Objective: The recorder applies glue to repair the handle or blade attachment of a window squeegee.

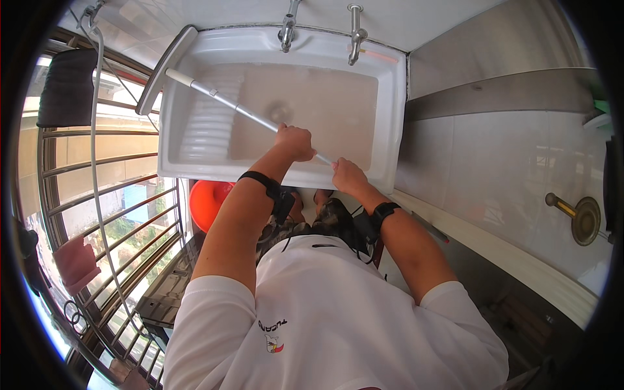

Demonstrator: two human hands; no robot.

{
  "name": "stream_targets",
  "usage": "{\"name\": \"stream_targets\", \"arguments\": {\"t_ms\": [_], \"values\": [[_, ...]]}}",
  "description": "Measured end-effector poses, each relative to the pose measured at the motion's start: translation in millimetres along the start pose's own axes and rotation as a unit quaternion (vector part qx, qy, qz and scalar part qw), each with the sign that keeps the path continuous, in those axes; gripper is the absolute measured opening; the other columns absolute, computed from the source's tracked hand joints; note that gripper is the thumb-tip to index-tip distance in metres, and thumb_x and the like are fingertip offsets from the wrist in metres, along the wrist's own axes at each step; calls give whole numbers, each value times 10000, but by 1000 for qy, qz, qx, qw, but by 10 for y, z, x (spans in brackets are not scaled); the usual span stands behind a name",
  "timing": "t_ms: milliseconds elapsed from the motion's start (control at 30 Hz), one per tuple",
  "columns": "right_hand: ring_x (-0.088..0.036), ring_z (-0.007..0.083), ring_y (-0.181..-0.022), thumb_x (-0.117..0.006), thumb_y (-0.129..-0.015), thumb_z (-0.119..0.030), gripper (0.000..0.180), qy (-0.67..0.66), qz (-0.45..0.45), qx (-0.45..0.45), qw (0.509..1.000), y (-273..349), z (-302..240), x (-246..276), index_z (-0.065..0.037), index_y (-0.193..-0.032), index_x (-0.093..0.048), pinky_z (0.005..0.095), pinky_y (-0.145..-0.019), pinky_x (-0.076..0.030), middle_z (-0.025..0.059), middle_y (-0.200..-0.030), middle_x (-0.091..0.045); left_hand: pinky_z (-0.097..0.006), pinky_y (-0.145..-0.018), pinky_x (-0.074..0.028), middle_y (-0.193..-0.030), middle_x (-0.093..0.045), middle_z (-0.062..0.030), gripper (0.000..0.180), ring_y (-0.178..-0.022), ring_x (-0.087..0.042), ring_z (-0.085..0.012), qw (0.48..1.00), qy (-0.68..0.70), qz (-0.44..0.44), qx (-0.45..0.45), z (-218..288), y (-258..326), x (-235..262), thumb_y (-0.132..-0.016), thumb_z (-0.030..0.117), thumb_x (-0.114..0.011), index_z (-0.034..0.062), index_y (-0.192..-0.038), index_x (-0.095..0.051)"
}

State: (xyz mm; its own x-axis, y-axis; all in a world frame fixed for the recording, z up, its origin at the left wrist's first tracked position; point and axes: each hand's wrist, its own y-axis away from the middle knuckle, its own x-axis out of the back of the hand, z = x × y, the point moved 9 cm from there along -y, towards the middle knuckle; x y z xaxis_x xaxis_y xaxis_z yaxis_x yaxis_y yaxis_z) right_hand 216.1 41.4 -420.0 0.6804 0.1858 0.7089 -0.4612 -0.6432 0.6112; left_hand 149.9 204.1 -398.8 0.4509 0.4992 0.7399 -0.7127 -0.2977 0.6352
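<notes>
Both my hands grip a long silvery metal pole (244, 112) that slants over the sink. My left hand (296, 142) is closed around it partway along. Farther down, my right hand (350, 175) is closed at its near end, by the sink's front rim. The pole's far end is whitish and meets or overlaps a long grey-and-white bar (160, 79) at the sink's left edge; I cannot tell whether they are joined. Below lies the white sink (396, 104), holding cloudy water (318, 97), with a ribbed washboard slope (207, 127) on its left side.
Two metal taps (286, 36) (356, 39) stick out from the back wall. A red basin (207, 203) sits under the sink's left front. Metal window bars (104, 132), a hanging hose (94, 149) and a dark cloth (67, 88) are on the left. A tiled wall (494, 169) rises on the right.
</notes>
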Motion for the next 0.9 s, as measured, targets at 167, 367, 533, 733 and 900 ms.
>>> {"name": "stream_targets", "arguments": {"t_ms": [167,367,533,733,900], "values": [[-649,436,-1006,-424,-1038,-337,379,6,-6,-7,1000,-8,4,-10,-5,-1070,-605,535,-883,-494,240,-1021,-685,-435,-1005,-369,-1018,-743,-39,358,-1067,-664,-258,1000,0,-10,-2,5,3,-1,-864,455,-671,164,-1049,-765],[-649,434,-1014,-416,-1042,-339,384,5,-12,-7,1000,-9,-2,-12,-5,-1074,-603,534,-885,-496,241,-1027,-683,-445,-989,-376,-970,-741,-56,343,-1032,-672,-272,1000,-3,0,-5,8,1,4,-861,452,-671,150,-991,-769],[-649,438,-1010,-419,-1041,-339,382,4,-10,-7,1000,-8,8,-10,-5,-1071,-602,536,-882,-497,241,-1028,-683,-447,-981,-379,-952,-740,-64,337,-1017,-674,-280,1000,2,2,-9,20,3,19,-857,449,-673,144,-966,-770],[-650,441,-1006,-425,-1039,-337,377,4,-9,-5,1000,-4,-1,-7,-5,-1068,-602,539,-880,-497,243,-1028,-684,-447,-978,-380,-950,-740,-67,336,-1015,-674,-285,1000,3,4,-8,8,-1,6,-851,447,-675,145,-963,-772],[-650,444,-1007,-426,-1038,-333,373,6,-9,-1,1000,-11,2,-10,-4,-1065,-601,540,-881,-497,248,-1025,-683,-448,-981,-378,-955,-741,-67,331,-1015,-673,-286,1000,8,5,-8,-1,-11,-6,-851,443,-675,147,-962,-774]]}}
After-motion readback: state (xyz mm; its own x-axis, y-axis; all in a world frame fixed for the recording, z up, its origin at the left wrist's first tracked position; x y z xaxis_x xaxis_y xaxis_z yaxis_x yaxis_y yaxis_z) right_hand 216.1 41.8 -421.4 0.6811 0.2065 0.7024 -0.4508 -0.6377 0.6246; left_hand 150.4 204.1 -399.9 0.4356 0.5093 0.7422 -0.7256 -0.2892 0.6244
